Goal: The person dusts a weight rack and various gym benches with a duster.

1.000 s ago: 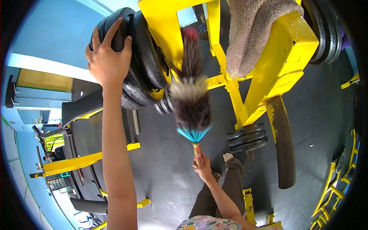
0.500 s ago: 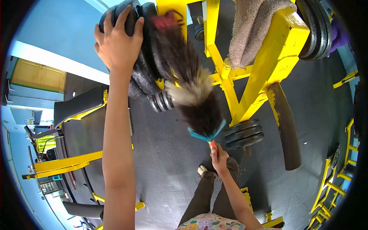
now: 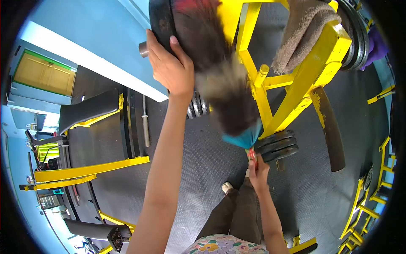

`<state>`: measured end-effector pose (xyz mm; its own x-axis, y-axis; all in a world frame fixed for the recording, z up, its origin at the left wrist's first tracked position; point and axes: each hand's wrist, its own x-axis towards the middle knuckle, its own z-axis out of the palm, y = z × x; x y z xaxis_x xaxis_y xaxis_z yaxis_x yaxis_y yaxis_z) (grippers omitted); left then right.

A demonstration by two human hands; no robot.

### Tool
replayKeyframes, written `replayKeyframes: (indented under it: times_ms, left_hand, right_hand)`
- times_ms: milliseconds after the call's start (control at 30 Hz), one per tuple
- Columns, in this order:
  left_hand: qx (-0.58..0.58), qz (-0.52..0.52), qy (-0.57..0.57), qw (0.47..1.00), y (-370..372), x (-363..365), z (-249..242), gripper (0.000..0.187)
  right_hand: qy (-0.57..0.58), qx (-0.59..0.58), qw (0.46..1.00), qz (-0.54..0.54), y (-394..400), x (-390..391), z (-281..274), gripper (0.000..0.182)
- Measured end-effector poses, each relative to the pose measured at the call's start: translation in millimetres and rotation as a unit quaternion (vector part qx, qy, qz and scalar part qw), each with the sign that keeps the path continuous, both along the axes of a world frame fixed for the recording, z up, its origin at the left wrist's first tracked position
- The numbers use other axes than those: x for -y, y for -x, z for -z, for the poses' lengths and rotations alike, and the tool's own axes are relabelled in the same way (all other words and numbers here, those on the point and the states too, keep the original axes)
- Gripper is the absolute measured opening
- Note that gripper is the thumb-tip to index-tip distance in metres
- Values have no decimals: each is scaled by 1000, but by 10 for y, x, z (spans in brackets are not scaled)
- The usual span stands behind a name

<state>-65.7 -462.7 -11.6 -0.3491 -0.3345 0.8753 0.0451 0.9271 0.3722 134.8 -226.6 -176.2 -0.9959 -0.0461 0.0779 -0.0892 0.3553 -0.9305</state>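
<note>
My left hand grips the rim of a black weight plate at the upper middle, thumb on one side and fingers on the other. A metal bar end sticks out beside the fingers. Closed around the red handle of a feather duster is my right hand. The duster has dark and pale feathers with a teal collar, and its blurred head lies against the plates. More plates behind it are mostly hidden.
A yellow rack frame stands right of the duster, with a brown towel draped over it. Plates sit low on it near my right hand. A padded bench is at left, and a blue wall rises behind.
My left hand has shifted right and down and turned, going from spread over the plates to holding one rim. The duster and my right hand have moved slightly right. The view has shifted too.
</note>
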Motion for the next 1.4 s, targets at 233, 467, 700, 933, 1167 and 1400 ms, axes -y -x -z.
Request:
replayKeyframes:
  times_ms: [233,467,700,933,1167,1400]
  left_hand:
    - [26,6,-53,998,-25,13,-42,46]
    - [10,-3,-29,1000,-19,34,-22,46]
    - [12,115,-75,990,-275,43,331,64]
    - [214,125,-432,867,-841,271,2392,56]
    - [446,172,-189,858,416,522,3028,81]
    - [440,312,-204,817,1052,657,2795,69]
  right_hand:
    - [-54,-47,997,6,-331,-259,5,23]
    - [-75,-60,995,40,726,205,-683,23]
    - [43,105,993,-32,-693,128,896,28]
    - [213,263,939,64,-576,53,1243,41]
    - [265,342,900,48,-75,515,1805,42]
    - [135,302,940,81,-200,525,1956,39]
